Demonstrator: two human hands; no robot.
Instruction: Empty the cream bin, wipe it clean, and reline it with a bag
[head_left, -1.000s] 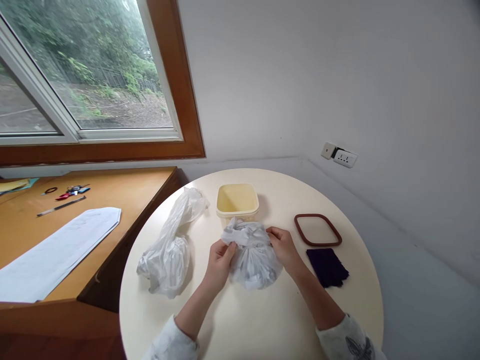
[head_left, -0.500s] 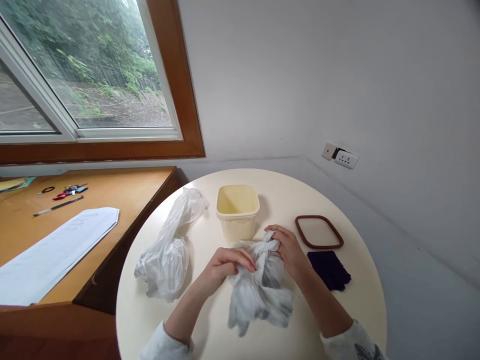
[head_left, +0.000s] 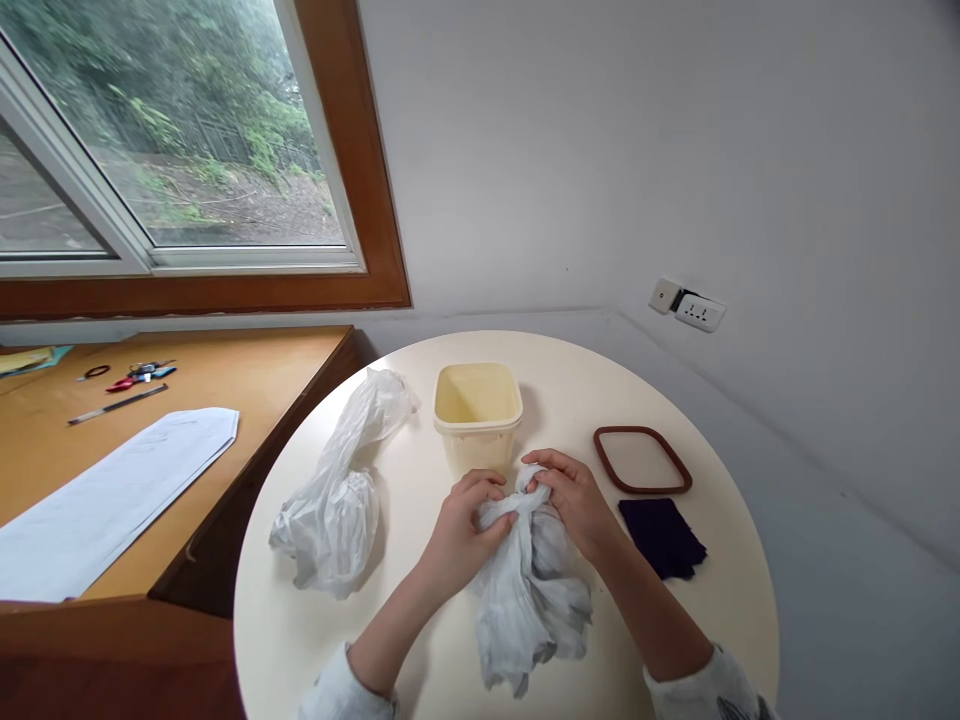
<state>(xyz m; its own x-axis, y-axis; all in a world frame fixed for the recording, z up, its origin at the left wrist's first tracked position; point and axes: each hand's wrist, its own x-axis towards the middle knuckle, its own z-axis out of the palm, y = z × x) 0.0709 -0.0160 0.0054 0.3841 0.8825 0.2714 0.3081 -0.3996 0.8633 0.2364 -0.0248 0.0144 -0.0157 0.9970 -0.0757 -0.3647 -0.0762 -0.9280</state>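
Observation:
A crumpled whitish plastic bag (head_left: 517,600) hangs gathered between my two hands, its loose part spread toward me over the table. My left hand (head_left: 469,530) pinches the bag's left side with thumb and fingers. At the twisted, knot-like upper part, my right hand (head_left: 574,500) is closed on the bag. What the bag holds, if anything, cannot be made out. Just behind my hands stands a pale yellow square tub (head_left: 478,425), open at the top. To the right lie a brown square ring (head_left: 643,490) and a folded dark purple cloth (head_left: 660,538).
Another white plastic bag (head_left: 337,520) lies on the left of the round cream table (head_left: 420,660). A wooden desk (head_left: 262,370) beside it carries white paper (head_left: 127,500), a pen (head_left: 118,405) and keys (head_left: 142,374). The wall with a socket (head_left: 700,312) rises behind.
My left hand has shifted up and right, from fingers laid over the bag to a pinch beside its twisted part. My right hand has moved slightly left, still on the bag.

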